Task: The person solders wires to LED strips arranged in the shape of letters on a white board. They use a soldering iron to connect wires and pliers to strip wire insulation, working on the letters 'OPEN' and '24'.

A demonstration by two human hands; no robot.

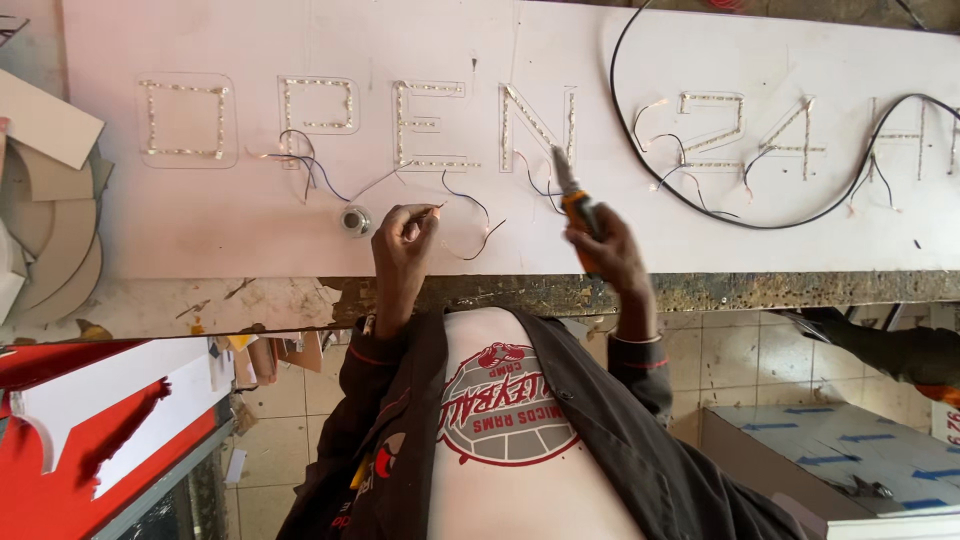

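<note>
A long white sign board [200, 225] lies on a workbench, with letter and number shapes made of LED strips [320, 105] and thin wires between them. My left hand [403, 240] pinches the bare end of a thin wire [470, 215] near the board's front edge. My right hand [607, 252] grips orange-handled pliers [572, 195], whose jaws point up toward a diagonal LED strip. A small round metal object [355, 221] sits just left of my left hand.
A thick black cable [640, 150] loops across the board's right half. Cardboard pieces [50, 240] are stacked at the left. Red and white sign parts [60, 440] lie lower left. A box with blue tape [830, 440] stands lower right, with a dark sleeve [890, 345] above it.
</note>
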